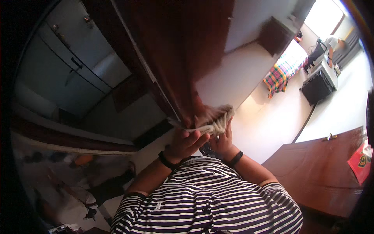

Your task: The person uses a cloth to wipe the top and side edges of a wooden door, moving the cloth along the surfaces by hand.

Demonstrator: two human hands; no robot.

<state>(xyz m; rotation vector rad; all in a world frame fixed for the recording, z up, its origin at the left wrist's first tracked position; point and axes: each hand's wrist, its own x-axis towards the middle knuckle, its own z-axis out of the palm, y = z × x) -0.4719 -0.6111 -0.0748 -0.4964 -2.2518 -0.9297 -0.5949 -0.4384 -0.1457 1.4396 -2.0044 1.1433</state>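
Note:
A beige, folded cloth [220, 124] is bunched between my two hands, against the lower part of a glossy reddish-brown panel [187, 44]. My left hand [185, 143] grips the cloth's left end, close to the panel's edge, with its fingertips curled up along the fold. On the other side, my right hand [224, 143] holds the cloth from the right with its fingers pointing up. The panel's shiny face mirrors the hand and cloth. Part of the cloth is blurred, and my palms are partly hidden.
To the right stands a brown wooden door [318, 166] with a metal handle, near a red bag [360, 163]. Beyond are a plaid-covered bed [280, 73], a black-fronted cabinet [318, 87] and a person [333, 46] bending over it. A grey door [76, 64] is at left.

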